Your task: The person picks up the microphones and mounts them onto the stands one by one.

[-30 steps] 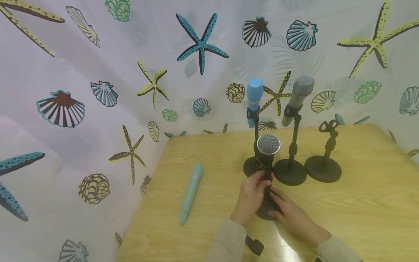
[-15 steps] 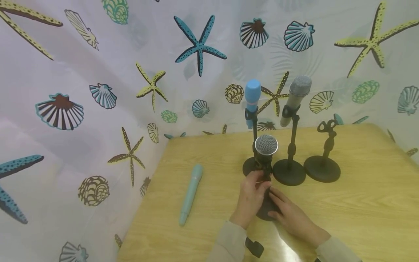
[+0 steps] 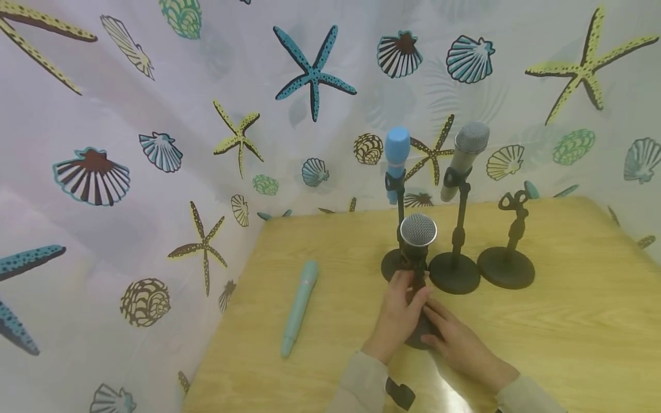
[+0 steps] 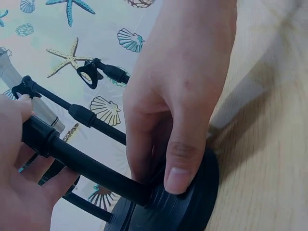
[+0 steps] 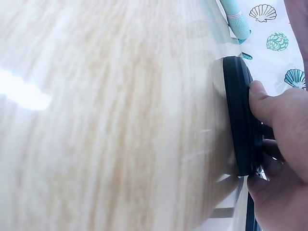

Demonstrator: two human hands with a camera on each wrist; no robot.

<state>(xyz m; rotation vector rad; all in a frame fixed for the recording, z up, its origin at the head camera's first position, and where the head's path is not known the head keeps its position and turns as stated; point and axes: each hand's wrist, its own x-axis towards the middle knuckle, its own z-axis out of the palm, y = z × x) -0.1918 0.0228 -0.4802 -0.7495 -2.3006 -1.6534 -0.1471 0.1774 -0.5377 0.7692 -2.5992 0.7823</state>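
Note:
A black microphone with a silver mesh head [image 3: 419, 230] stands upright in a black desktop microphone stand. My left hand [image 3: 395, 318] holds the stand's pole [image 4: 101, 175], thumb and fingers around its upper collar. Down at the round base [image 5: 237, 118], my right hand [image 3: 465, 347] grips with the thumb on top and fingers along the edge. The hands nearly meet in the head view and hide most of the pole. The base lies flat on the wooden table [image 3: 583, 332].
Behind are stands holding a blue microphone [image 3: 397, 150] and a grey microphone [image 3: 471, 140]. To their right is a microphone stand [image 3: 511, 252] with a bare clip. A mint-green microphone [image 3: 299, 310] lies on the left. A patterned curtain [image 3: 289, 143] hangs behind the table.
My left thumb and fingers have shifted slightly on the pole. My right hand stays at the base, and the stand keeps its place. The head view has moved a little.

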